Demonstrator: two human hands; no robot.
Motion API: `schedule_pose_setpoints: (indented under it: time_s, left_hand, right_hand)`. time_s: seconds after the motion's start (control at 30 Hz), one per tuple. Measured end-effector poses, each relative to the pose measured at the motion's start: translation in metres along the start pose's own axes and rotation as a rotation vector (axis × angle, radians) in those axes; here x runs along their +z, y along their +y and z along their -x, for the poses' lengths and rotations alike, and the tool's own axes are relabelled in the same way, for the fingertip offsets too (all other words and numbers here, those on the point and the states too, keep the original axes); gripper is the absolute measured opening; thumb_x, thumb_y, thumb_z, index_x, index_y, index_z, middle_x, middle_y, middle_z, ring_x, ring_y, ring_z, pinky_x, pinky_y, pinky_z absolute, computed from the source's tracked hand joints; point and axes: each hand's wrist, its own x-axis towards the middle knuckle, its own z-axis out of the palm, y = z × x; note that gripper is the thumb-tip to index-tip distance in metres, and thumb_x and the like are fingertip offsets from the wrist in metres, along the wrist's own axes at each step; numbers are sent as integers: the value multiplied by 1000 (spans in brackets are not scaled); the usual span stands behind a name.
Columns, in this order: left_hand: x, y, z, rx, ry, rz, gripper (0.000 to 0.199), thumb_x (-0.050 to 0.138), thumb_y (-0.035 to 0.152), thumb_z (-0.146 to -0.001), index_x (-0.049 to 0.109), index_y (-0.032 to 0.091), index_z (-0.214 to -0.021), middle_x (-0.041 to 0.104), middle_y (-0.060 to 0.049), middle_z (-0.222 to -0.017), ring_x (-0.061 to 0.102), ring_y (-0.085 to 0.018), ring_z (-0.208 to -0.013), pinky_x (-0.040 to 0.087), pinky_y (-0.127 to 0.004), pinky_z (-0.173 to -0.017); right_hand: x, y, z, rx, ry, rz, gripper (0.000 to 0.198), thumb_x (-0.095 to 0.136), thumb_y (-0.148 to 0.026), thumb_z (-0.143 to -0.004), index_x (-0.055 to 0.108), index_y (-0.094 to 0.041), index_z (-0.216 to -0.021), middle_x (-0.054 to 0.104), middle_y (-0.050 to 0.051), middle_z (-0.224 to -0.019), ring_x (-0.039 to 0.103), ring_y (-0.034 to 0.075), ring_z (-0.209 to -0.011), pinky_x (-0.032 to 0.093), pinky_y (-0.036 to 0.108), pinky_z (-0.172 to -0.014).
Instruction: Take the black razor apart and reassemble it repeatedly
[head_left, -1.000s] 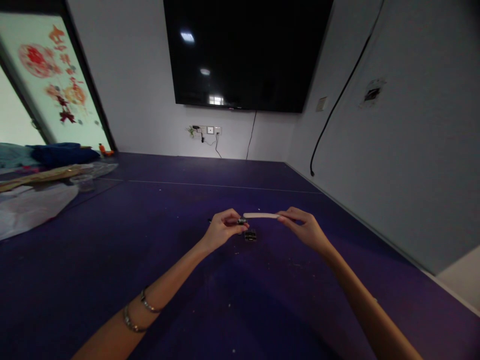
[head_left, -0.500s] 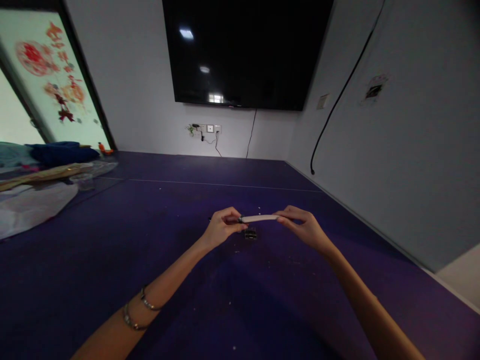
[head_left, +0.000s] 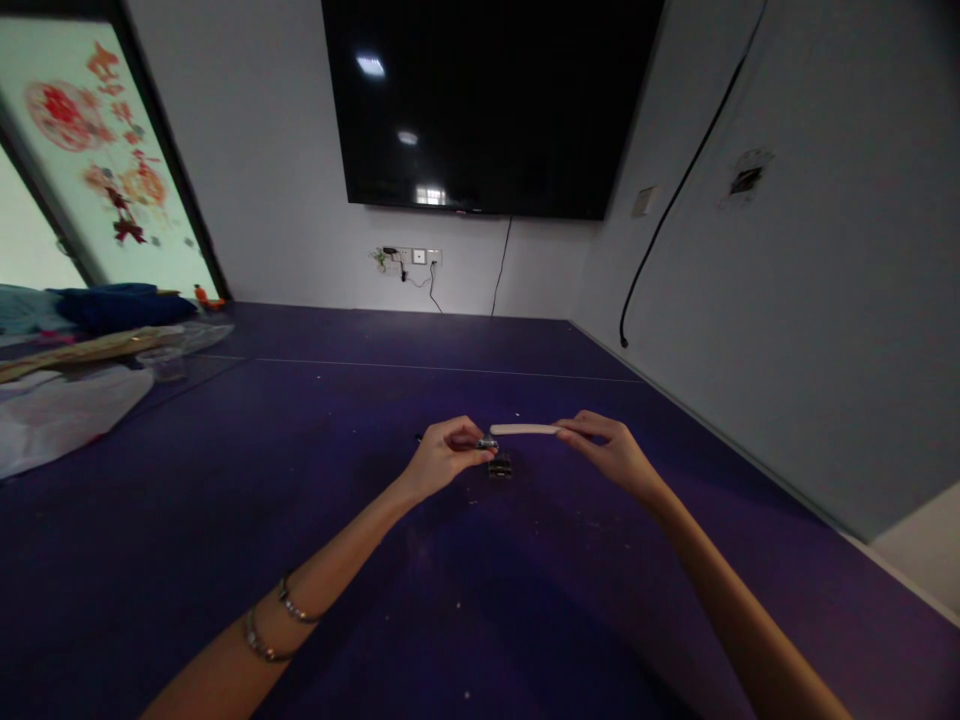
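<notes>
My left hand point(head_left: 444, 452) is closed, pinching a small shiny silver-and-dark piece point(head_left: 487, 442) between thumb and fingers. Its exact kind is too small to make out. In my right hand point(head_left: 600, 445), thumb and fingertips grip one end of a thin, slightly bowed pale pink strip point(head_left: 523, 429). The strip's free end points left and lies close above the silver piece; I cannot tell whether the two touch. Just below my left fingertips, a small dark rectangular object point(head_left: 500, 467) rests on the purple tabletop point(head_left: 360, 590).
White crumbs dot the tabletop. At the left lie a white plastic bag point(head_left: 71, 420), a clear cup point(head_left: 166, 363) and dark blue cloth point(head_left: 124, 305). A black cable point(head_left: 675, 205) hangs along the right wall. A large television point(head_left: 495, 110) is mounted ahead.
The strip's left end has come away from the left fingertips and shifted slightly up and right, exposing more of the silver piece. Both hands stay almost in place.
</notes>
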Motion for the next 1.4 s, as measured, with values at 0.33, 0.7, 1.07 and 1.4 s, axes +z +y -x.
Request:
schedule_pose_setpoints:
  time_s: [0.33, 0.7, 1.07, 1.4]
  left_hand:
    - [2, -2, 0, -18, 10, -93, 17, 72, 15, -62, 57, 15, -70, 67, 0, -70, 63, -12, -68, 48, -26, -68]
    - [1, -3, 1, -1, -2, -68, 17, 73, 18, -63, 56, 15, -68, 69, -3, -75, 64, -15, -72, 49, -29, -71]
    - [1, -2, 1, 14, -13, -72, 17, 72, 19, -63, 57, 14, -68, 69, -3, -75, 65, -15, -72, 50, -30, -73]
    - [0, -2, 0, 26, -15, -84, 18, 73, 20, -63, 57, 15, -69, 69, -3, -74, 64, -15, -70, 50, -30, -71]
  right_hand:
    - [2, -10, -1, -45, -44, 8, 26, 57, -41, -81, 71, -23, -94, 65, 5, -79, 57, 17, -75, 44, 30, -67]
    - [-4, 4, -1, -10, -2, 56, 26, 55, -42, -82, 71, -24, -91, 65, 5, -78, 57, 17, -72, 43, 30, -63]
    - [-3, -3, -1, -21, 13, 59, 27, 55, -43, -81, 72, -24, -91, 65, 5, -77, 57, 16, -71, 44, 30, -64]
    - [-1, -11, -2, -45, -15, 48, 28, 55, -43, -82, 72, -24, -93, 64, 5, -75, 56, 16, -70, 44, 29, -63]
